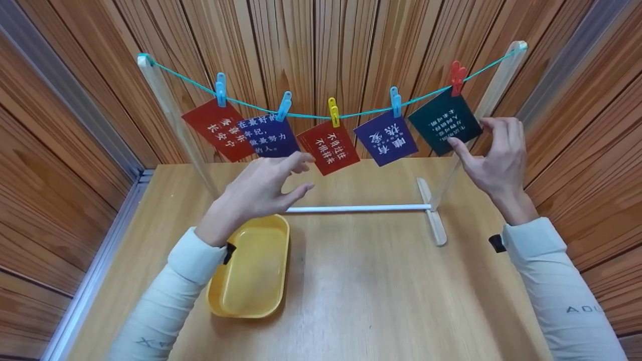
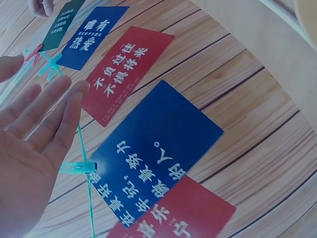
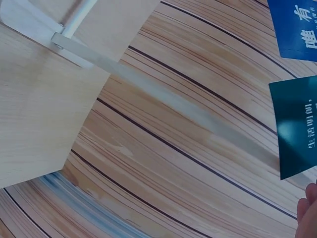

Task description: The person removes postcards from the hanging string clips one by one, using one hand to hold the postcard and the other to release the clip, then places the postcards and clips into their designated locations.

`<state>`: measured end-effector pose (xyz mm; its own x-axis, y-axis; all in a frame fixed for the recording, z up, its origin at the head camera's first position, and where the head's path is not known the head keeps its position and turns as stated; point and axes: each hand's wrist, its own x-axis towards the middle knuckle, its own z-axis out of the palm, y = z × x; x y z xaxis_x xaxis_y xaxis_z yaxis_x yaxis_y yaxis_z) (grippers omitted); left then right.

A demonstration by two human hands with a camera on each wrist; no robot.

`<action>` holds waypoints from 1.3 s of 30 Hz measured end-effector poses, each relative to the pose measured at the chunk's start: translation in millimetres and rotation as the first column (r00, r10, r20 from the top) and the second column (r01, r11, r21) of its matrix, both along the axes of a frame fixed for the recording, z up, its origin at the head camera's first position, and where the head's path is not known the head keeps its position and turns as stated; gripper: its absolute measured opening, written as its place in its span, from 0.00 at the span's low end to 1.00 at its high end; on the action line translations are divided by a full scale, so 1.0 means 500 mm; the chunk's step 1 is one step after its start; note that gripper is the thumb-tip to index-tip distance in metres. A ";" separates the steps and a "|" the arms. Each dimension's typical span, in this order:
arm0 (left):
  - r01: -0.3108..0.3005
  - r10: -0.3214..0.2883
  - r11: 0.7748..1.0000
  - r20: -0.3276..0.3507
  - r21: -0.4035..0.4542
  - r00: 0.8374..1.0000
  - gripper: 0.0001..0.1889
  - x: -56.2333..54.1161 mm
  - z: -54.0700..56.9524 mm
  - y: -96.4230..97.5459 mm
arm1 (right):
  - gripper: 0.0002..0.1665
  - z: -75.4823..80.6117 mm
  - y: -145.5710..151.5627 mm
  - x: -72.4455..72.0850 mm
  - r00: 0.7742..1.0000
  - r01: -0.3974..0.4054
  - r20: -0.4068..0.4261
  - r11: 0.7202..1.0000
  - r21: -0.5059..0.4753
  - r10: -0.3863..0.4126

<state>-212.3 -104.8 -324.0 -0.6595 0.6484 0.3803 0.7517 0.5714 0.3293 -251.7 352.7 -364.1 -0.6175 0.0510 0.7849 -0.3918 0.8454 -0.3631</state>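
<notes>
Several square cards with white writing hang from a green string by small clothespins. My right hand (image 1: pixel 501 158) is at the dark green card (image 1: pixel 445 123), thumb and fingers spread by its lower right edges; in the right wrist view its fingertips (image 3: pixel 308 206) appear just off the card's corner. A red clothespin (image 1: pixel 457 78) clips that card. My left hand (image 1: pixel 263 185) hovers with loose fingers in front of the blue card (image 1: pixel 273 136) and near the middle red card (image 1: pixel 328 148), holding nothing. A yellow clothespin (image 1: pixel 333 111) holds the middle card; light blue clothespins (image 1: pixel 285 104) hold the others.
Two wooden posts (image 1: pixel 165 105) carry the string, joined low down by a white rod (image 1: pixel 361 208). A yellow tray (image 1: pixel 285 260) sits on the table (image 1: pixel 376 301) below my left forearm. Wood-panelled walls (image 1: pixel 346 45) stand behind and at both sides.
</notes>
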 end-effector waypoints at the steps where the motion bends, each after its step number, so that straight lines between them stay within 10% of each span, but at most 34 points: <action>1: 0.003 -0.003 1.000 -0.018 -0.003 1.000 0.24 -0.001 0.002 0.005 | 0.39 0.001 -0.002 0.000 1.000 -0.009 -0.004 1.000 0.001 0.009; 17: -0.009 0.032 0.997 -0.327 0.073 0.944 0.32 -0.031 0.045 0.097 | 0.32 0.016 -0.020 -0.002 0.998 -0.066 0.008 0.998 -0.017 0.066; 39: -0.015 0.019 0.999 -0.134 0.032 0.991 0.34 -0.083 0.118 0.218 | 0.44 0.038 -0.055 -0.019 0.988 -0.128 0.087 0.991 -0.046 0.131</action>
